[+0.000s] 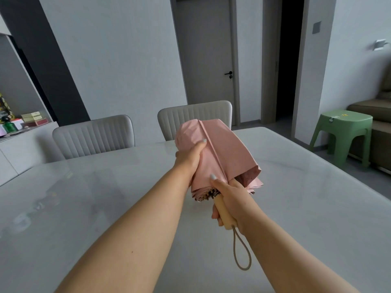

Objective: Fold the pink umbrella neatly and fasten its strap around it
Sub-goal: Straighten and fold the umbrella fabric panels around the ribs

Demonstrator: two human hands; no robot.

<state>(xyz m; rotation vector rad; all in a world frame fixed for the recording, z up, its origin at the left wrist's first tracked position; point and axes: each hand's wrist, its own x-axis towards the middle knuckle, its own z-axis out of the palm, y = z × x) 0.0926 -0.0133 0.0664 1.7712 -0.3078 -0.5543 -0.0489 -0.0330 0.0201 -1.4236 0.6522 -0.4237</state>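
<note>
The pink umbrella is collapsed and held above the table, its canopy bunched loosely around the shaft with folds hanging open on the right. My left hand grips the canopy from the left, thumb up on the fabric. My right hand grips the pale wooden handle near the canopy's open end, thumb pressing on the fabric. A beige cord loop hangs from the handle's end. A narrow pink band runs along the canopy; I cannot tell whether it is the strap.
A glossy white table fills the foreground. Two grey chairs stand at its far side. A green plastic stool and a sofa are at the right. A sideboard with boxes sits at the left.
</note>
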